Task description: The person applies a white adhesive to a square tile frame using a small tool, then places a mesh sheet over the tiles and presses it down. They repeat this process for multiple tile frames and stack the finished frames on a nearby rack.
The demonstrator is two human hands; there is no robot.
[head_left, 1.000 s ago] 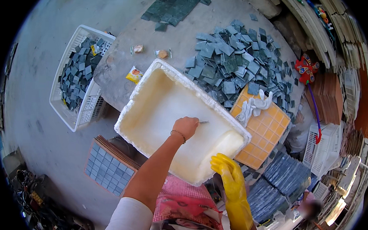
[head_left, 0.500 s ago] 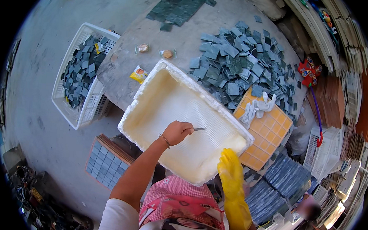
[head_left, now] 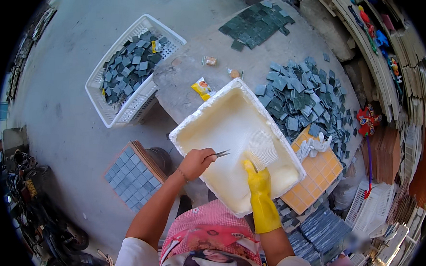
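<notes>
My left hand (head_left: 195,164), bare, is closed around small scissors (head_left: 221,153) whose two narrow metal blades point right, slightly apart. It is over the near left part of a white foam box (head_left: 209,106). My right hand (head_left: 258,183), in a yellow rubber glove, reaches over the box's near side with its fingers closed at the edge of a piece of white mesh (head_left: 264,152). The mesh lies against the box's pale inside; the fingers partly hide its near edge.
Loose grey-green tiles (head_left: 301,94) are heaped on the table (head_left: 188,59). A white crate (head_left: 110,120) of tiles stands left. An orange grid tray (head_left: 321,172) bears white gloves (head_left: 315,146). Wrapped snacks (head_left: 203,88) lie beyond the box; a tiled panel (head_left: 131,177) is at lower left.
My gloved right hand has moved from the box's near right rim inward onto the mesh. The scissors' blades show apart now. The whole view has shifted, so the scene sits further right.
</notes>
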